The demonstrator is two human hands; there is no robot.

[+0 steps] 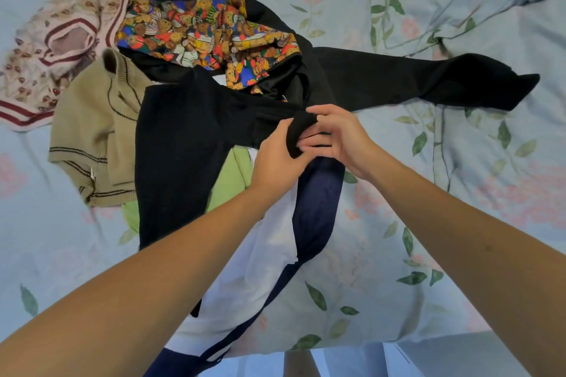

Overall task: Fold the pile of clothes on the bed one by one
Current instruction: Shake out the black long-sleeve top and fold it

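Note:
A pile of clothes lies on the bed in the head view. On top is a black long-sleeved garment [183,144], one sleeve stretched out to the right [428,82]. My left hand [275,159] and my right hand [340,135] meet at the middle of the pile, and both pinch the same bunched fold of black fabric [301,131]. Under them lie a white and navy garment [269,254] and a light green piece [232,174]. A teddy-bear print lining [199,30] shows at the back.
A beige knitted top [95,131] and a pink patterned garment with dark red stripes [52,46] lie at the left. The bed has a pale blue floral sheet [444,193]. Its near edge [398,340] runs along the bottom, with the floor below.

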